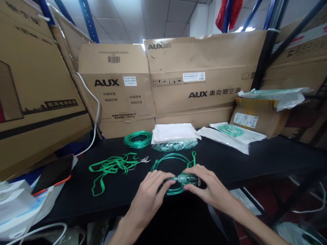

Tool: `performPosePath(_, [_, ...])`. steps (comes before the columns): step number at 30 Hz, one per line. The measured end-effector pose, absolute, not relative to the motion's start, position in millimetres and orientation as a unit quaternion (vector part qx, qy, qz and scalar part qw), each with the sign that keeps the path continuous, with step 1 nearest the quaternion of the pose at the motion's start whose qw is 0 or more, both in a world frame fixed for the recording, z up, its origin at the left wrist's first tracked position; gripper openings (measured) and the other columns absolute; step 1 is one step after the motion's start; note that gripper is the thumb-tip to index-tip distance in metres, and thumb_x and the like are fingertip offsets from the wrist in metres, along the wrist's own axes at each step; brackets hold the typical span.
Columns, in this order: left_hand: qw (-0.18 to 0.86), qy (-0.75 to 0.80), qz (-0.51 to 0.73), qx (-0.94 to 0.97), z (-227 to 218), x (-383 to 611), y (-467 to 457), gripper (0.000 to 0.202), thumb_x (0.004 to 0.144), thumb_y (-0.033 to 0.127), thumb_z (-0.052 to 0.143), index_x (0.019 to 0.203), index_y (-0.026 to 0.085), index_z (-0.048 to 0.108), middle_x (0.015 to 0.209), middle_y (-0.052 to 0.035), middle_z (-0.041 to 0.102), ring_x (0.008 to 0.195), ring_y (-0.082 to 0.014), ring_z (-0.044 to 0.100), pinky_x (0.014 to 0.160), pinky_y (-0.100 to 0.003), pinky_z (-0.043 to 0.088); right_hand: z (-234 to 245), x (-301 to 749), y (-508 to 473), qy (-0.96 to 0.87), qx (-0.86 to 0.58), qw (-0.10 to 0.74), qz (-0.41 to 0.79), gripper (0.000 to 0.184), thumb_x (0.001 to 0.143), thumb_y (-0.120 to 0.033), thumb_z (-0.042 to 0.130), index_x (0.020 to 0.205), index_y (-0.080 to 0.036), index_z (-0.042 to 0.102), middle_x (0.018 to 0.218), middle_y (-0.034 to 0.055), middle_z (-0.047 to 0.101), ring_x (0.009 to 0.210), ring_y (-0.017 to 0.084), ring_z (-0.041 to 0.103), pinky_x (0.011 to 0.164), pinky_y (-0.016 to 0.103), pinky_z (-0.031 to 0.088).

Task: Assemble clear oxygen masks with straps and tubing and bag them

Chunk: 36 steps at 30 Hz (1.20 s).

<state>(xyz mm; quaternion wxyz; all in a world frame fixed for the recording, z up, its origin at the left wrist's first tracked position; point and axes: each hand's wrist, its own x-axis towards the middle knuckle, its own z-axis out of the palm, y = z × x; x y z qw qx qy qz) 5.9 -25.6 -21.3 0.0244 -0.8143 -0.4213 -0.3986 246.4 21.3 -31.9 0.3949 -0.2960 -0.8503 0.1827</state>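
Near the front edge of the black table, my right hand (208, 183) is closed around a clear green plastic mask (188, 179), seemingly an oxygen mask, partly covered by the fingers. My left hand (150, 192) pinches the tubing end at the mask's pale connector (181, 179). The connector lies between both hands; how firmly it is joined cannot be seen. A loop of green tubing (174, 156) rests on the table behind and below the hands. A green elastic strap (193, 159) sticks up beside the right fingers.
Left of my hands lies a tangle of green straps (111, 166). Behind are a green tubing coil (138, 140), bagged green parts (176, 145), a white packet (175, 132) and flat packages (230, 141). A phone (55, 173) lies at left. Cardboard (204, 75) walls the back.
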Motion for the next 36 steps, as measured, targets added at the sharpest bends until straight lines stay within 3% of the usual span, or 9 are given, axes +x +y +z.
performPosePath(13, [0.065,-0.398,-0.424,-0.811,-25,12,-24,0.014,0.106,0.014,0.054,0.105,0.022,0.066,0.095,-0.0005,0.076,0.081,-0.0185,0.067,0.084,-0.034,0.045,-34,245,24,-0.855,-0.283,0.401,0.168,0.031,0.099,-0.048,0.068,0.119,-0.024,0.067,0.109,0.0062,0.077,0.096,0.025,0.067,0.092,0.041,0.047])
performPosePath(22, [0.07,-0.396,-0.417,-0.815,-24,14,-23,0.015,0.105,0.013,0.053,0.105,0.021,0.065,0.089,-0.0008,0.074,0.075,-0.0181,0.062,0.076,-0.032,0.045,-38,246,25,-0.861,-0.276,0.394,0.165,0.034,0.098,-0.046,0.069,0.126,-0.025,0.066,0.112,0.0055,0.077,0.097,0.024,0.068,0.095,0.041,0.046])
performPosePath(36, [0.026,-0.442,-0.378,-0.813,-14,13,-36,0.015,0.107,0.023,0.056,0.116,0.026,0.068,0.108,0.0018,0.078,0.092,-0.0203,0.068,0.094,-0.038,0.042,-32,245,20,-0.854,-0.293,0.395,0.169,0.022,0.1,-0.034,0.069,0.12,-0.026,0.066,0.111,0.0041,0.077,0.097,0.024,0.068,0.092,0.039,0.048])
